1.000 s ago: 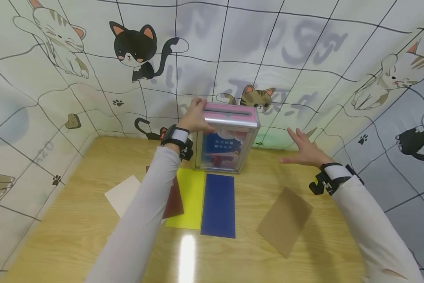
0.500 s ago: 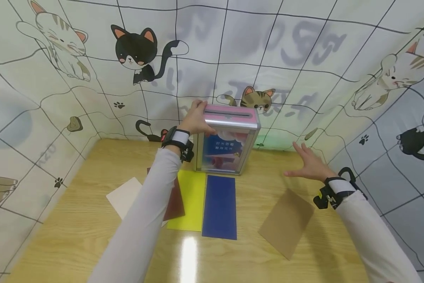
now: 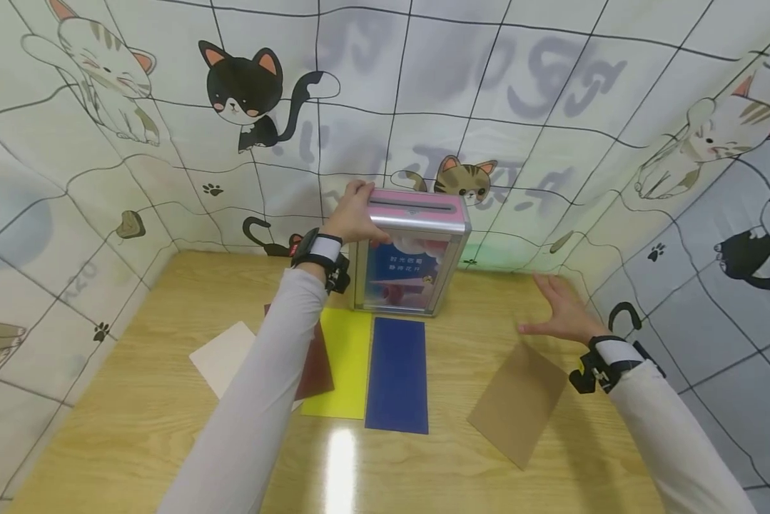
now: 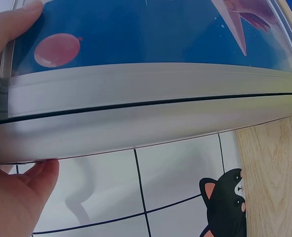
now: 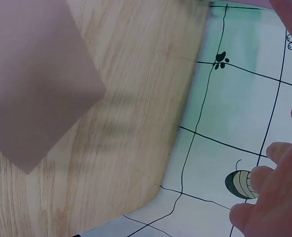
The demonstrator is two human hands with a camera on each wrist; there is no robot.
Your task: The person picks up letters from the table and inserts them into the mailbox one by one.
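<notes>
Left hand (image 3: pixel 354 214) is grasping the top left corner of the slotted box (image 3: pixel 412 250); right hand (image 3: pixel 561 310) hovers released, fingers spread, brown card (image 3: pixel 518 401) at its 7 o'clock.

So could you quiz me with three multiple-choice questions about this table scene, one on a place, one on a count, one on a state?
1. Where does the dark blue paper sheet lie?
A. in front of the pink-topped metal slot box
B. on top of the box
C. against the left wall

2. How many flat sheets lie on the wooden table?
A. three
B. five
C. seven

3. What is the right hand doing?
A. pinching a sheet
B. hovering open, holding nothing
C. gripping the box

Answers: 1 A, it lies below the box front. 2 B, white, maroon, yellow, blue, brown. 3 B, fingers spread.
</notes>
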